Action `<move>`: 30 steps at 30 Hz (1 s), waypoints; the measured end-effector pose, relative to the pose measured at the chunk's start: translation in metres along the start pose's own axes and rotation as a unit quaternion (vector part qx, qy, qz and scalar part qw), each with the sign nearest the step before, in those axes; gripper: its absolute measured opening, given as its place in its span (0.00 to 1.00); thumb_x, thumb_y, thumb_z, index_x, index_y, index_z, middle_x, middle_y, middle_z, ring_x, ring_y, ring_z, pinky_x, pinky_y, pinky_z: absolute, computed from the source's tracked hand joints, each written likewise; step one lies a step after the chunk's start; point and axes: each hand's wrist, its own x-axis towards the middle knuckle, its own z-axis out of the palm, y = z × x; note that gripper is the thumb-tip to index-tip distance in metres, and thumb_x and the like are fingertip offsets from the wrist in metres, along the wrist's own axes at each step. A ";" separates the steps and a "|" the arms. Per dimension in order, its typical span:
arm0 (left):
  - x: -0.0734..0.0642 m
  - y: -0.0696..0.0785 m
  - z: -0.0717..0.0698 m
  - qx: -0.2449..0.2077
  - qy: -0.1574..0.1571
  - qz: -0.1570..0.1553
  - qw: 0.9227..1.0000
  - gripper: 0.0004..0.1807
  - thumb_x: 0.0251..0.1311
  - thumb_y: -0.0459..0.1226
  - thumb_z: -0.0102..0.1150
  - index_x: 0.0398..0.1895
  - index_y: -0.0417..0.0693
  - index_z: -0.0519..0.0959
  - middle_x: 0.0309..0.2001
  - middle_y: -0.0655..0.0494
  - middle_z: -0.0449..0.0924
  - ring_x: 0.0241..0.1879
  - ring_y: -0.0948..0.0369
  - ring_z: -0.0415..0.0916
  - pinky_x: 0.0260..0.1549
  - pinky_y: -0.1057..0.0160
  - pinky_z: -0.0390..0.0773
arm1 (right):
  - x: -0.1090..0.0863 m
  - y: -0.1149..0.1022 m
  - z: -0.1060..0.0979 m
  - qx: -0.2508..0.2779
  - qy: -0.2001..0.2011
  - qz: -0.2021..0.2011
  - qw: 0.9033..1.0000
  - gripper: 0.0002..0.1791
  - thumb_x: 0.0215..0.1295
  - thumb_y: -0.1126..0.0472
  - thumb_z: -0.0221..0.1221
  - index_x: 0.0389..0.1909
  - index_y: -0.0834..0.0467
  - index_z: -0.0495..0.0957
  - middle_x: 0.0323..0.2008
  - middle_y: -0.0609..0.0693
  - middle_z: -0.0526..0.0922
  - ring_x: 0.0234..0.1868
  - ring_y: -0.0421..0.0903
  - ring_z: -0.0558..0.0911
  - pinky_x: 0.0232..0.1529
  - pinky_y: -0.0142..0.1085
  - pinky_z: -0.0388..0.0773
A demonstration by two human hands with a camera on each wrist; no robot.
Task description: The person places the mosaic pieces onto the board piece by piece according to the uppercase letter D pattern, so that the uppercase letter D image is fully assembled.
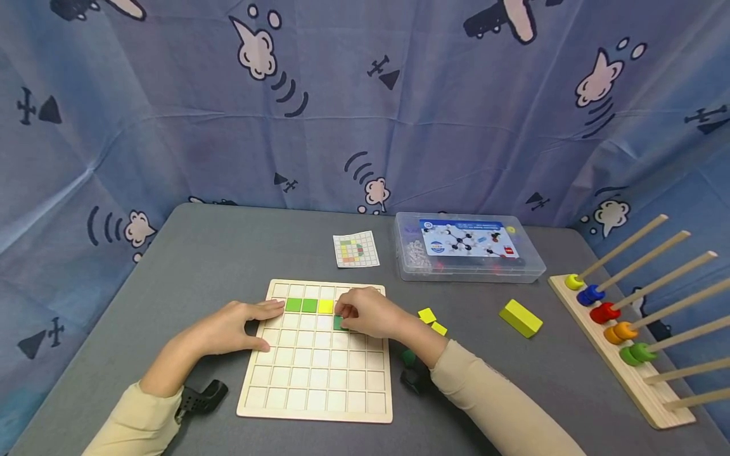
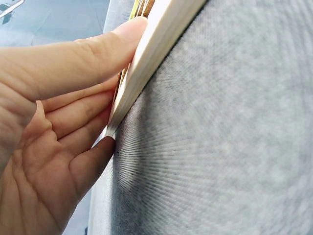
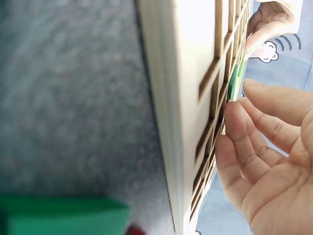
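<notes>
We cannot tell whether our right grip [image 1: 366,311] pinches the dark green tile [image 1: 338,323], centre frame. Our left grip [image 1: 230,326], fingers loose, touches the grid board [image 1: 313,415]; slack pressure could let it slide.

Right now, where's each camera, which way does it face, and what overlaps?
Head: on the head, facing forward and down at the pale wooden grid board; left hand, right hand and both forearms show.
Left wrist: on that wrist, looking along the board's edge and the grey tabletop; only the left hand shows.
Right wrist: on that wrist, looking along the board's edge; right hand close up, left hand at top.
Shared: head and right wrist show both hands.
</notes>
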 end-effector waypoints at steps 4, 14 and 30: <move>0.001 0.000 0.001 -0.001 0.000 -0.005 1.000 0.38 0.49 0.45 0.70 0.65 0.44 0.70 0.68 0.51 0.65 0.68 0.48 0.60 0.60 0.45 0.65 | -0.006 0.003 -0.006 0.013 0.008 -0.001 1.000 0.09 0.59 0.65 0.62 0.41 0.59 0.82 0.34 0.47 0.82 0.34 0.38 0.78 0.37 0.28 0.75; 0.000 0.000 0.000 -0.001 -0.003 -0.007 1.000 0.37 0.50 0.46 0.69 0.65 0.45 0.70 0.68 0.51 0.65 0.68 0.48 0.60 0.60 0.44 0.66 | -0.046 0.022 -0.022 0.030 0.035 0.038 0.998 0.16 0.60 0.62 0.63 0.49 0.60 0.80 0.44 0.50 0.83 0.46 0.46 0.81 0.47 0.42 0.79; 0.000 0.001 0.001 0.001 0.002 0.006 1.000 0.38 0.50 0.48 0.68 0.65 0.44 0.70 0.67 0.50 0.66 0.67 0.46 0.61 0.59 0.44 0.66 | -0.101 0.048 -0.022 -0.036 0.041 0.067 0.996 0.17 0.56 0.67 0.65 0.49 0.60 0.81 0.44 0.49 0.81 0.42 0.44 0.77 0.44 0.40 0.77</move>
